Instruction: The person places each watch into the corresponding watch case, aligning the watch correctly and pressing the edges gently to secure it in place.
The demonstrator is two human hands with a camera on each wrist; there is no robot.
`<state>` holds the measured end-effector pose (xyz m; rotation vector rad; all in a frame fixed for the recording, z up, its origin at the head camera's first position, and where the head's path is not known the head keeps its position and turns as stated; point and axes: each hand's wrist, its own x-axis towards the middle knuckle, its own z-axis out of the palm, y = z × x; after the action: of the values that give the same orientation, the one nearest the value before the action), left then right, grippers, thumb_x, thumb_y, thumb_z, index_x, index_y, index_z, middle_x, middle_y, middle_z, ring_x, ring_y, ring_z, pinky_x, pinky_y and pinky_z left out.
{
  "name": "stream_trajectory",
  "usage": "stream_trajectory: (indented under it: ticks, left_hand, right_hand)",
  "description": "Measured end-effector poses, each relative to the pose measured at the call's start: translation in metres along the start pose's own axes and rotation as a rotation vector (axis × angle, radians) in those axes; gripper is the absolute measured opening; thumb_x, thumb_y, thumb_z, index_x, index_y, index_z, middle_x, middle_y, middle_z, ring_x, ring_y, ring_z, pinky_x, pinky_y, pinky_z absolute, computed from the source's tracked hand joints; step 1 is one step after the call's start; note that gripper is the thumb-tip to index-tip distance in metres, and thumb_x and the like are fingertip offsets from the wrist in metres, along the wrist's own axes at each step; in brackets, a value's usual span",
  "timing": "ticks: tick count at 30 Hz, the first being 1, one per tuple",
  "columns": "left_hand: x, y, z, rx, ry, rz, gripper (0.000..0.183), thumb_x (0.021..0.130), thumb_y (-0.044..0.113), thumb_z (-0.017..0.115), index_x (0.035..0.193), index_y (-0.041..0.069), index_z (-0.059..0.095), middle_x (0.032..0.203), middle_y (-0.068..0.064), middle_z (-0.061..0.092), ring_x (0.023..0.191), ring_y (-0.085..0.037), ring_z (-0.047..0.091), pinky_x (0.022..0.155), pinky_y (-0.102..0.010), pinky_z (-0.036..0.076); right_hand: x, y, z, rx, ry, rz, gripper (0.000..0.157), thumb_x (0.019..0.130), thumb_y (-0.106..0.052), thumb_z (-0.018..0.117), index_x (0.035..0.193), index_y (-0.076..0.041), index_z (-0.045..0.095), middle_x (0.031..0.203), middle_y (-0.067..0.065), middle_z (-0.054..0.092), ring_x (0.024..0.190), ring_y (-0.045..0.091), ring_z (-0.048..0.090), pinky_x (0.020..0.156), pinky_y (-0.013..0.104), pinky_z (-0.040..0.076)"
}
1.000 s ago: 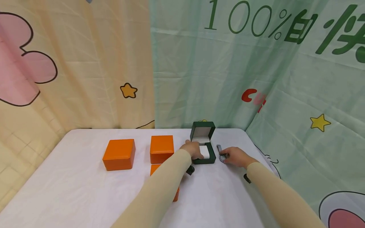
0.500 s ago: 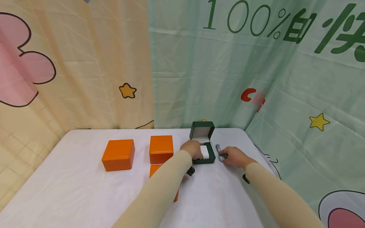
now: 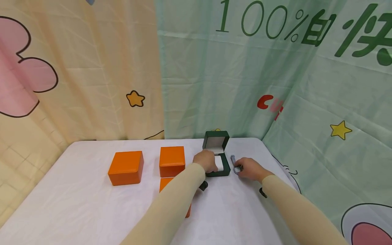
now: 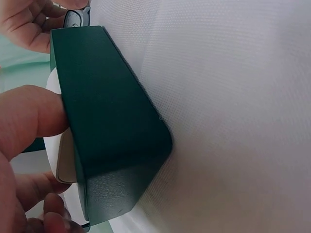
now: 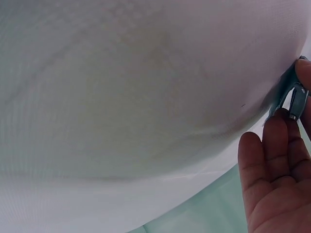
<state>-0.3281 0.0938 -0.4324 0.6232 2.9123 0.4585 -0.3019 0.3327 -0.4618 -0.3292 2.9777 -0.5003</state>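
A dark green watch box (image 3: pixel 222 174) stands with its lid up near the table's far edge. My left hand (image 3: pixel 206 161) reaches into it and pinches the pale cushion (image 3: pixel 218 163) by its sides. In the left wrist view, the thumb is at the front rim of the green box (image 4: pixel 107 97), and other fingers are behind the cushion (image 4: pixel 67 160). Just right of the box, my right hand (image 3: pixel 250 169) holds a metal watch (image 3: pixel 235 169) between thumb and fingers, low over the table. The right wrist view shows part of the watch (image 5: pixel 297 102) at the fingertips.
On the white-covered table (image 3: pixel 76 204), an orange box (image 3: pixel 126 170) sits at left and another orange box (image 3: pixel 172 161) stands nearer the green one. My left sleeve partly hides more orange (image 3: pixel 165 182) below it. Printed curtains (image 3: pixel 196 85) hang behind.
The head view has shifted slightly. Both hands stay in nearly the same places, at the cushion and at the watch.
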Motion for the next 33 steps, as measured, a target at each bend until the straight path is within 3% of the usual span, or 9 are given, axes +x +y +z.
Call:
stream_trajectory:
  ticks: [9, 18, 26, 33]
  left_hand:
    - [0.0073, -0.0024, 0.0068, 0.027, 0.035, 0.018, 0.049, 0.084, 0.04, 0.087, 0.123, 0.012, 0.075, 0.117, -0.009, 0.069, 0.087, -0.019, 0.061, 0.075, -0.036, 0.061]
    - [-0.0011, 0.0016, 0.0032, 0.052, 0.074, 0.039, 0.056, 0.083, 0.04, 0.088, 0.129, 0.01, 0.073, 0.119, -0.011, 0.064, 0.085, -0.022, 0.064, 0.081, -0.038, 0.063]
    - [0.0012, 0.0009, 0.0081, 0.098, 0.098, 0.061, 0.061, 0.083, 0.04, 0.089, 0.134, 0.011, 0.07, 0.126, -0.007, 0.071, 0.095, -0.02, 0.068, 0.089, -0.038, 0.063]
    - [0.0006, 0.0, 0.0095, 0.054, 0.107, 0.063, 0.058, 0.082, 0.036, 0.09, 0.13, 0.011, 0.069, 0.12, -0.004, 0.075, 0.092, -0.02, 0.068, 0.089, -0.037, 0.063]
  right_hand:
    - [-0.0001, -0.0031, 0.0009, -0.03, 0.015, -0.017, 0.028, 0.085, -0.002, 0.081, 0.112, 0.001, 0.075, 0.107, 0.01, 0.073, 0.099, 0.023, 0.067, 0.093, 0.045, 0.058]
    - [-0.0003, -0.0051, 0.0023, -0.024, 0.015, -0.007, 0.026, 0.085, 0.0, 0.08, 0.109, -0.001, 0.074, 0.105, 0.01, 0.071, 0.1, 0.024, 0.067, 0.094, 0.046, 0.058]
    - [-0.0003, -0.0051, 0.0039, -0.019, 0.014, -0.012, 0.028, 0.081, 0.003, 0.08, 0.106, -0.002, 0.069, 0.103, 0.009, 0.066, 0.095, 0.021, 0.062, 0.089, 0.042, 0.057]
    - [-0.0033, -0.0076, 0.0049, -0.012, 0.007, -0.002, 0.026, 0.082, 0.003, 0.08, 0.104, -0.003, 0.068, 0.104, 0.009, 0.065, 0.096, 0.021, 0.061, 0.089, 0.042, 0.056]
